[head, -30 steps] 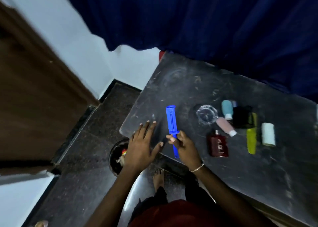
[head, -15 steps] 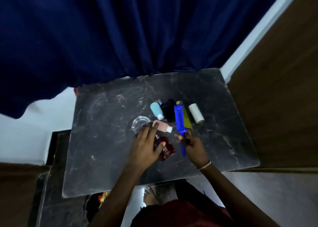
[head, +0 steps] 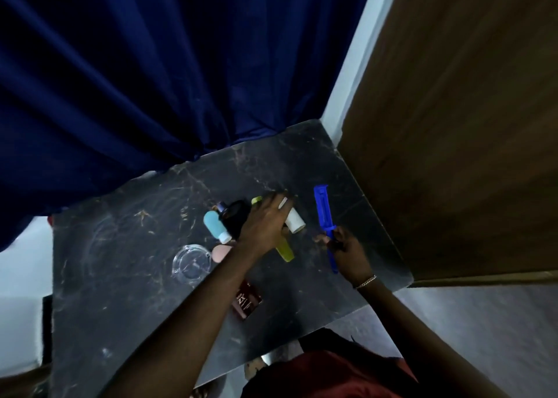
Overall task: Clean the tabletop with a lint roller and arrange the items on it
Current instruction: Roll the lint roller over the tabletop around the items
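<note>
A: Change since the earlier frame?
B: The left hand has left the dark red bottle and now covers the white roll; whether it grips, I cannot tell.
A: Positions relative to that roll?
B: Glass dish well left on the tabletop. Just right, the right hand is closed around the blue lint roller, head pointing away.

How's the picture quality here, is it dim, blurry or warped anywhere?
Head view: dim overall, so the black bottle almost merges with the dark tabletop. Wide-angle warp bends the curtain and the wooden panel. The left hand is slightly soft over the white roll; the right hand holds the clearly visible blue roller handle.
</note>
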